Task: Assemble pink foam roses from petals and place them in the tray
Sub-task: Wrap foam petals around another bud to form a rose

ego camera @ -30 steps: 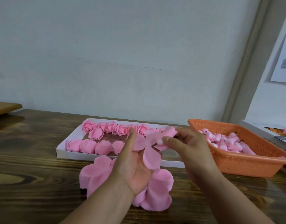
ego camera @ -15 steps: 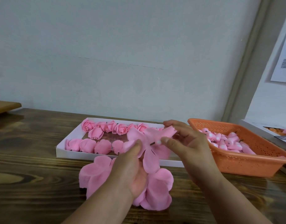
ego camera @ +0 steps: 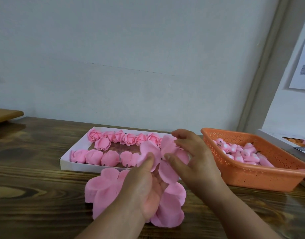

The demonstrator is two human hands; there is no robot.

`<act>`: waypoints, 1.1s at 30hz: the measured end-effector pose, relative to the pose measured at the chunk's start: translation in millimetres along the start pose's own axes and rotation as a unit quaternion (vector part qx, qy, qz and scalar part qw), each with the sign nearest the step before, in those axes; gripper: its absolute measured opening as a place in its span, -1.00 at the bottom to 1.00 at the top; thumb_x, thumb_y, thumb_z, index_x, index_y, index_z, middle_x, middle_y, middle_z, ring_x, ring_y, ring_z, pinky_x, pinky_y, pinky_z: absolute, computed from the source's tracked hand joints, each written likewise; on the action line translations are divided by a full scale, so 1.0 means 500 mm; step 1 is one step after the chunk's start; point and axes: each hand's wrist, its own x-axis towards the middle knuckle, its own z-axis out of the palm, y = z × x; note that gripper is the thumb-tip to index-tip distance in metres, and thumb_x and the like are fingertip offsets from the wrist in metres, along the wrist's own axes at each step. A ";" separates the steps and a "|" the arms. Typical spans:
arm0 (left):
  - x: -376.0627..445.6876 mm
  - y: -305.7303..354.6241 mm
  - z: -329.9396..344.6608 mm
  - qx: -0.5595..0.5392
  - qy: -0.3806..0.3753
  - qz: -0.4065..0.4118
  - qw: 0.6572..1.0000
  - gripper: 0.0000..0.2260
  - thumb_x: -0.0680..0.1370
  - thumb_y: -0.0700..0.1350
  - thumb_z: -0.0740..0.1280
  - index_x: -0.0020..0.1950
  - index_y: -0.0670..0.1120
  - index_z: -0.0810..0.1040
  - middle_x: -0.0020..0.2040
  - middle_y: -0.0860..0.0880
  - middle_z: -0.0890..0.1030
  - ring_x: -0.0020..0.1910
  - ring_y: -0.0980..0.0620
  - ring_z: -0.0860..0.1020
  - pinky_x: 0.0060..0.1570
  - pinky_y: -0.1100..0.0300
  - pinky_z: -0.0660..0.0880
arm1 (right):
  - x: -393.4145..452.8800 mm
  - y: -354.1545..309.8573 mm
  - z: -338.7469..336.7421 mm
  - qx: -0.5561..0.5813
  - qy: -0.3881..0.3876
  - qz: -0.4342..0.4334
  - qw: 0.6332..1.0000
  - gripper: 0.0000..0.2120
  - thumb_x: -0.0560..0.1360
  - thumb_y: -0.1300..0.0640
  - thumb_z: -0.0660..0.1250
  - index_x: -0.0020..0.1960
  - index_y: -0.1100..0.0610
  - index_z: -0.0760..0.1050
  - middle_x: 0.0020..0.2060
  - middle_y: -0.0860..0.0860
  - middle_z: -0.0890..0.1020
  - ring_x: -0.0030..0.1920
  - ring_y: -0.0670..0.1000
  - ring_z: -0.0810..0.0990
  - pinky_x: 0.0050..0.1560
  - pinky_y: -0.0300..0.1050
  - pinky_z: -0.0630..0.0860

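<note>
Pinching petals, no legible writing.

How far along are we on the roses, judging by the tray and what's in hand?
Done: the white tray holds two rows of finished pink roses, its right part hidden behind the hands. In hand: the left hand and right hand both pinch one petal piece, not yet wrapped. Left: a stack of petal pieces on the table and buds in the orange basket.
</note>
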 end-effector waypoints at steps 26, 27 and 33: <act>-0.005 -0.021 0.005 0.062 -0.056 0.088 0.993 -0.67 0.63 -0.10 0.12 0.18 -0.19 0.62 0.15 -0.20 0.64 0.17 -0.08 0.61 0.26 0.00 0.42 | 0.024 0.023 -0.024 0.313 -0.097 0.163 0.931 -0.84 0.34 0.34 0.47 -0.12 0.16 0.65 -0.15 0.10 0.70 -0.11 0.15 0.66 -0.02 0.14 0.61; -0.007 -0.020 0.007 0.066 -0.068 0.087 0.992 -0.66 0.62 -0.09 0.13 0.13 -0.18 0.65 0.14 -0.19 0.65 0.17 -0.07 0.61 0.23 0.03 0.43 | 0.024 0.022 -0.025 0.310 -0.101 0.157 0.932 -0.84 0.33 0.35 0.47 -0.12 0.18 0.65 -0.12 0.09 0.69 -0.08 0.16 0.65 -0.01 0.16 0.60; -0.013 -0.012 0.006 0.059 -0.074 0.046 0.994 -0.62 0.56 -0.03 0.20 0.23 -0.23 0.58 0.15 -0.25 0.63 0.19 -0.12 0.60 0.32 -0.08 0.38 | 0.025 0.022 -0.032 0.281 -0.121 0.137 0.942 -0.85 0.33 0.35 0.48 -0.11 0.21 0.65 -0.14 0.10 0.70 -0.09 0.17 0.66 -0.04 0.13 0.61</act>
